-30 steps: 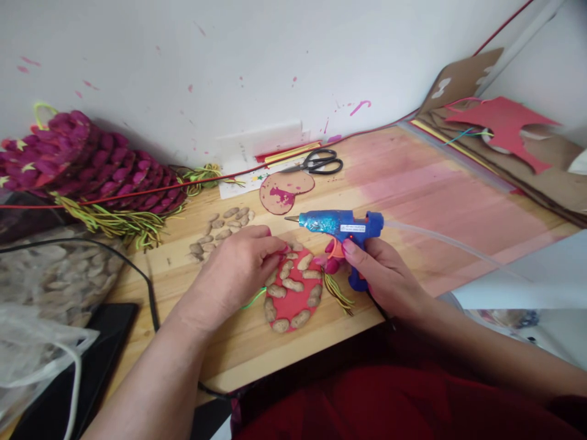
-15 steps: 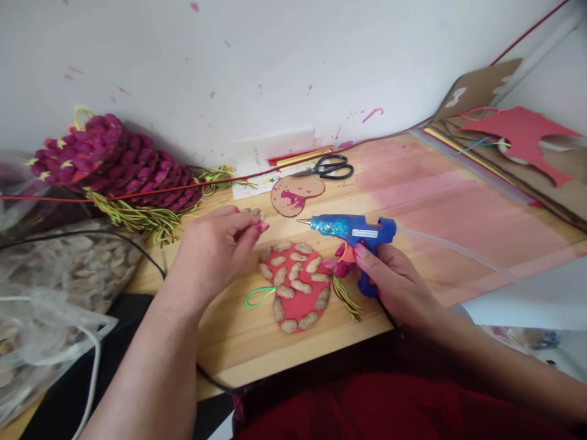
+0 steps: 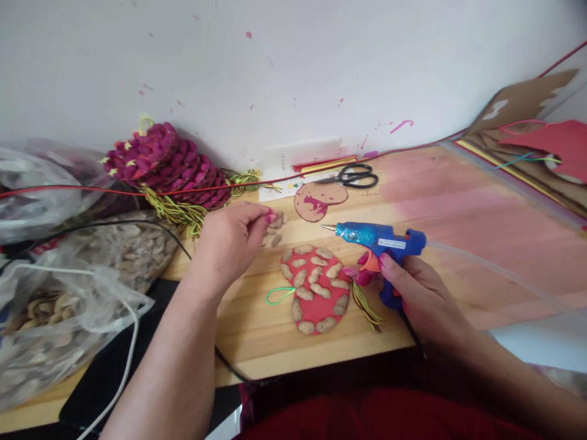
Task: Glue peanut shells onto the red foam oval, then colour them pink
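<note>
My right hand (image 3: 431, 299) grips a blue hot glue gun (image 3: 376, 238), with a finger at its orange trigger. Its metal nozzle points left, above the table. Beyond the heart, my left hand (image 3: 233, 241) is closed in a pinch beside a few loose peanuts (image 3: 276, 239); what its fingertips hold, if anything, is hidden. Between the hands lies a red heart-shaped piece (image 3: 328, 305) with several peanuts on its face. A green loop (image 3: 279, 296) sticks out at its left and a yellow-and-dark tassel (image 3: 365, 305) at its right.
Black-handled scissors (image 3: 360, 176) lie at the back beside a brown heart cutout (image 3: 337, 194). A purple peanut-covered ornament (image 3: 183, 165) leans at the wall. Plastic bags of peanuts (image 3: 110, 256) stand left. A black cord (image 3: 233, 370) crosses the table's front edge.
The view has swung left, so everything sits further right. My left hand has drawn back slightly from the red heart, showing more of the loose peanuts. The glue gun stays in my right hand.
</note>
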Motion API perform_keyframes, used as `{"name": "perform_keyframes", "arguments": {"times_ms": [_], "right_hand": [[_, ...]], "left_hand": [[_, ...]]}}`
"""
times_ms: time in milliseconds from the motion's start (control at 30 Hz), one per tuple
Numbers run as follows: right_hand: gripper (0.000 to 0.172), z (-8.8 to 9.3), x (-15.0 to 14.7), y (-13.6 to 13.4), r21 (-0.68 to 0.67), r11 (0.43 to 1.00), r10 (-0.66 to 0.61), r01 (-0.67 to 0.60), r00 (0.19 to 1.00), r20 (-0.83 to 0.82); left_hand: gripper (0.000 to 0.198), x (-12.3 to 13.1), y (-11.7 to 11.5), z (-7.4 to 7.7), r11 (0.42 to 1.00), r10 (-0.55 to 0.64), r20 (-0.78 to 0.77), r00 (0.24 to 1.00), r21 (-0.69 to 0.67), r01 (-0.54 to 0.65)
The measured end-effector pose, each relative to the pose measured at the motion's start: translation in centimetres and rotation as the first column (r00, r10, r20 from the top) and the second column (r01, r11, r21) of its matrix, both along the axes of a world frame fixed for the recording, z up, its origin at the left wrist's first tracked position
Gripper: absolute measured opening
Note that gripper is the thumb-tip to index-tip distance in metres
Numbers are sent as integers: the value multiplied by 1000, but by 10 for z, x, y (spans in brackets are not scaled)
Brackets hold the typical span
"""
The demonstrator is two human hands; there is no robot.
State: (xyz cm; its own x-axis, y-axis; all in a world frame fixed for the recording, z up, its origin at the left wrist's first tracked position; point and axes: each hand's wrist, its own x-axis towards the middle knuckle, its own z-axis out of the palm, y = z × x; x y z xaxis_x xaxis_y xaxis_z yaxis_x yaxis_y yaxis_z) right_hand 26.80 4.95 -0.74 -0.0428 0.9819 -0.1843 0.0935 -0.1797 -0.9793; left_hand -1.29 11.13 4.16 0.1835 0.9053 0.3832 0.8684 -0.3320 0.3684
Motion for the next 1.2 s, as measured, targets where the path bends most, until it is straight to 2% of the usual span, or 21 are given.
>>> {"name": "perform_keyframes", "arguments": {"times_ms": [133,233,300,567,1033,1200], "right_hand": [[37,2,-3,-1,25,1000,-4,4,1000,-12],[37,1,-3,0,51,999,9,-8,1000,-12],[36,0,-3,0,57,998,9,-8,1000,-12],[39,0,-1,2,61,997,39,-39,999,1],[41,3,-1,3,64,996,60,-61,998,24],[39,2,-3,1,50,999,3,-2,1000,-24]], "left_hand": [[21,18,-4,-8,967,-245,-4,969,-72,244],[18,28,-7,-15,907,-418,-18,908,-50,417],[16,33,-8,-20,877,-480,-41,876,-22,480],[16,39,-7,-35,866,-496,-158,854,-19,500],[17,43,-7,-34,838,-542,-173,822,-45,543],[20,43,-6,-36,829,-558,-133,819,-59,556]]}}
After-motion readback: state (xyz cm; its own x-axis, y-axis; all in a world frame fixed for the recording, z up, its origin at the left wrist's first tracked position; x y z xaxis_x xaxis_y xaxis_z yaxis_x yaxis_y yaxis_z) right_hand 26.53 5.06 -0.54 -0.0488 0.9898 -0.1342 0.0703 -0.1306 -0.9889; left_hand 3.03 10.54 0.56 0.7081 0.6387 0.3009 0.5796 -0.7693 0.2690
